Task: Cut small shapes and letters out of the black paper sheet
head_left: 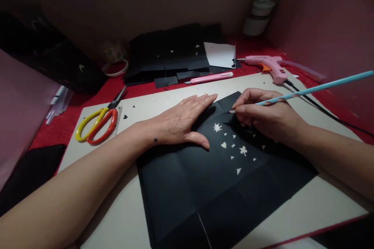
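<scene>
Black paper (181, 179) with fold lines lies on a pale board. Small cut-out shapes show light through it, among them a star-like cut-out (217, 127), a heart, a clover shape and several triangles. My left hand (182, 122) rests flat on the paper's upper left part, thumb and fingers apart. In my right hand (264, 111) is a light blue pencil (318, 86), pinched near its point. Its tip is at the paper's upper part, to the right of my left fingertips; whether it touches I cannot tell. My right hand hides some cut-outs.
Scissors (97, 124) with yellow and orange handles lie at the board's left. A pink craft knife (210, 78) lies along the far edge, before stacked black paper (169, 52). A pink glue gun (270, 64) with a black cord is at back right, near a white bottle (258, 16).
</scene>
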`<action>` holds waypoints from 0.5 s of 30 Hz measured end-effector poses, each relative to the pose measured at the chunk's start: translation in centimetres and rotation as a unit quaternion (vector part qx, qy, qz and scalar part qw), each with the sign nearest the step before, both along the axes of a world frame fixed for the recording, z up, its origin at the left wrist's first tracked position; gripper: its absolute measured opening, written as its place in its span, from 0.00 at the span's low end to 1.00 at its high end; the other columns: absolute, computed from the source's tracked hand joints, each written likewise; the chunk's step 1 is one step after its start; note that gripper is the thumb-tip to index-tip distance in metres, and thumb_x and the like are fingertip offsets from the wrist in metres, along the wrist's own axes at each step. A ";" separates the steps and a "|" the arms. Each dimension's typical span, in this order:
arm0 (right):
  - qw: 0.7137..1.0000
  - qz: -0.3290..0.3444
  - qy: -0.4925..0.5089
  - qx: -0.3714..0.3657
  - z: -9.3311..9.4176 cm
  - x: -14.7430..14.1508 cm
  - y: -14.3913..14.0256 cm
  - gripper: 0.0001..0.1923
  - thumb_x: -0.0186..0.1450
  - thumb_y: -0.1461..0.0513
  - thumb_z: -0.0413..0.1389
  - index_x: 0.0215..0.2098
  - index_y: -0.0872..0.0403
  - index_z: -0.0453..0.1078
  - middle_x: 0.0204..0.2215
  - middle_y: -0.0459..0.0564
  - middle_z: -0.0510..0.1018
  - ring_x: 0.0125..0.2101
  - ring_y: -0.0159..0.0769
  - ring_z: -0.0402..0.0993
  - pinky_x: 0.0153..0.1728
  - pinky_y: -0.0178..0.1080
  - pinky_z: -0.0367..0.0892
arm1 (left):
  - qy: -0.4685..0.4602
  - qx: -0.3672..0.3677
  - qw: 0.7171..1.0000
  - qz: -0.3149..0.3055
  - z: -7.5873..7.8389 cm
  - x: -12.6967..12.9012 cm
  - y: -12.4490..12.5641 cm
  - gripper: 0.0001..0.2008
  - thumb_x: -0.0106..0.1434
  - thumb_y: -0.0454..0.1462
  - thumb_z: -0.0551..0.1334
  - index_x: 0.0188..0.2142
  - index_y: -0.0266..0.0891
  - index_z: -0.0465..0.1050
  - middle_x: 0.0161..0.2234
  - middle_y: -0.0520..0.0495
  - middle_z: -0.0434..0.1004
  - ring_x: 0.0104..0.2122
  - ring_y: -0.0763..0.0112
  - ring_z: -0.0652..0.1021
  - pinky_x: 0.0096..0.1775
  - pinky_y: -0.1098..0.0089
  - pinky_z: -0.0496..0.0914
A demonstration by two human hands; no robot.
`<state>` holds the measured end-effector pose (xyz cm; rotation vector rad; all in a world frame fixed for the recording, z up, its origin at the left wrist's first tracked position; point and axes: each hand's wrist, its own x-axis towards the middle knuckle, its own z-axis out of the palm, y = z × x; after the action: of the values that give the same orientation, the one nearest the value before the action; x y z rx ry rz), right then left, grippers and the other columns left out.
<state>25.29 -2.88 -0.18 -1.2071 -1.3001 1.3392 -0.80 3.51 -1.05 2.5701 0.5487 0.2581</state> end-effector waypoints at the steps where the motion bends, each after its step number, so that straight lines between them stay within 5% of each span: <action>1: 1.000 -0.004 0.002 -0.003 0.1 0.0 -0.1 0.13 0.55 0.53 0.74 0.26 0.49 0.77 0.19 0.42 0.75 0.20 0.30 0.66 0.21 0.37 0.59 | 0.001 -0.003 1.000 -0.001 0.1 0.0 0.1 0.59 0.61 0.71 0.59 0.78 0.39 0.47 0.78 0.30 0.52 0.77 0.42 0.56 0.75 0.45 0.54; 5: 1.000 -0.012 0.000 -0.009 0.3 0.1 -0.3 0.08 0.57 0.57 0.72 0.26 0.48 0.78 0.20 0.43 0.76 0.21 0.31 0.68 0.21 0.38 0.60 | 0.025 -0.021 0.999 -0.012 0.8 -0.8 0.9 0.55 0.63 0.66 0.66 0.78 0.43 0.51 0.78 0.34 0.54 0.77 0.43 0.58 0.74 0.45 0.55; 8: 1.000 -0.014 -0.001 -0.013 0.2 0.1 -0.3 0.07 0.58 0.58 0.71 0.27 0.48 0.79 0.19 0.43 0.76 0.21 0.30 0.68 0.20 0.38 0.60 | 0.051 -0.008 0.999 0.011 2.2 -1.8 1.4 0.40 0.65 0.56 0.71 0.71 0.46 0.67 0.73 0.40 0.66 0.72 0.47 0.68 0.70 0.53 0.65; 10: 1.000 -0.016 -0.002 -0.017 0.2 0.0 -0.3 0.07 0.58 0.58 0.70 0.26 0.49 0.79 0.19 0.43 0.76 0.20 0.30 0.68 0.19 0.38 0.58 | 0.031 0.051 0.996 0.073 3.3 -2.0 1.0 0.20 0.71 0.48 0.68 0.58 0.46 0.79 0.59 0.43 0.83 0.59 0.54 0.82 0.58 0.59 0.76; 12: 1.000 -0.020 -0.005 -0.021 0.3 -0.1 -0.3 0.07 0.59 0.58 0.70 0.26 0.48 0.79 0.19 0.43 0.76 0.20 0.30 0.68 0.19 0.37 0.57 | -0.039 0.135 0.975 0.173 4.3 -1.6 -0.3 0.12 0.75 0.41 0.62 0.53 0.41 0.81 0.49 0.42 0.87 0.51 0.55 0.85 0.52 0.59 0.78; 15: 0.999 -0.028 -0.007 -0.024 0.3 0.0 -0.3 0.07 0.59 0.58 0.70 0.26 0.48 0.79 0.19 0.43 0.76 0.20 0.31 0.68 0.20 0.38 0.59 | -0.062 0.107 0.983 0.136 5.3 0.1 -3.2 0.09 0.77 0.39 0.60 0.47 0.43 0.80 0.42 0.49 0.88 0.40 0.69 0.86 0.44 0.70 0.79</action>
<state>25.26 -3.18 0.11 -1.2791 -1.2410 1.3299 -0.73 0.34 4.23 2.6539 0.8674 0.5969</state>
